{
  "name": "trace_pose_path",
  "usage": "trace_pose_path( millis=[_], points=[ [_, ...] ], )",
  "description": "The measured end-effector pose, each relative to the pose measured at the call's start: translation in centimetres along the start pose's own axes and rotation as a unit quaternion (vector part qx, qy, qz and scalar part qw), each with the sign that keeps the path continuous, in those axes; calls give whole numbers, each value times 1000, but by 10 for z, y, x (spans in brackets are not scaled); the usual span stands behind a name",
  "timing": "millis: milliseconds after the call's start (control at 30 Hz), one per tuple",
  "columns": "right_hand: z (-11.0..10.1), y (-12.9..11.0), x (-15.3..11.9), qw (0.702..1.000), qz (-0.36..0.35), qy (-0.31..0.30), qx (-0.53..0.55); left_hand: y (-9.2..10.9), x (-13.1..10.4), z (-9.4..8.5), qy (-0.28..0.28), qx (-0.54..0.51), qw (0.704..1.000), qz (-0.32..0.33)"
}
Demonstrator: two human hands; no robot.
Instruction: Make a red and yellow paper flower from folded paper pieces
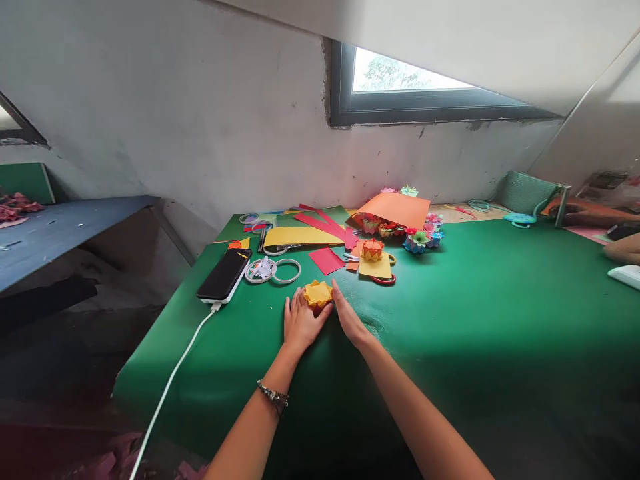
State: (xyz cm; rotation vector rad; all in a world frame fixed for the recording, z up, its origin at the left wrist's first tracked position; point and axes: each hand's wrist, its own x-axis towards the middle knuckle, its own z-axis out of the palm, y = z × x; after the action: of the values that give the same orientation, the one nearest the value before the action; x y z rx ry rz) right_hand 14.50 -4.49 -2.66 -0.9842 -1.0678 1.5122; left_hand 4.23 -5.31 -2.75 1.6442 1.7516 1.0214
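A small yellow folded-paper piece (318, 293) with a dark red underside rests on the green table (450, 313). My left hand (303, 322) curves round its left and near side, thumb and fingers against it. On the other side, my right hand (347, 312) stands on edge with fingers stretched out, its fingertips at the piece's right edge. Just beyond are a red paper square (327, 261), a yellow paper square (376, 267) with an orange folded-paper piece (373, 249) on it, and scissors with red and yellow handles (384, 281).
A phone (226, 274) with a white cable (180, 373) lies at the left, beside tape rings (287, 271). Behind are yellow strips (300, 236), orange paper (395, 208) and paper flowers (423, 239). A person's arm (595, 213) and a green pouch (527, 195) are far right.
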Motion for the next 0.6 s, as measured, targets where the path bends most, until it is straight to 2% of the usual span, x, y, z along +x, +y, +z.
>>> trace_pose_path(
  millis=[167,367,467,600],
  points=[
    [-3,-1,-3,999,22,24,-6,-2,1,-2,3,-14,1000,3],
    [-4,-1,-6,999,7,35,20,-8,11,-14,-6,-56,998,20],
    [-3,0,-5,999,14,22,23,-9,15,-14,-33,-145,989,24],
    [-3,3,-4,999,27,10,20,-8,16,-9,-48,-278,959,17]
  ],
)
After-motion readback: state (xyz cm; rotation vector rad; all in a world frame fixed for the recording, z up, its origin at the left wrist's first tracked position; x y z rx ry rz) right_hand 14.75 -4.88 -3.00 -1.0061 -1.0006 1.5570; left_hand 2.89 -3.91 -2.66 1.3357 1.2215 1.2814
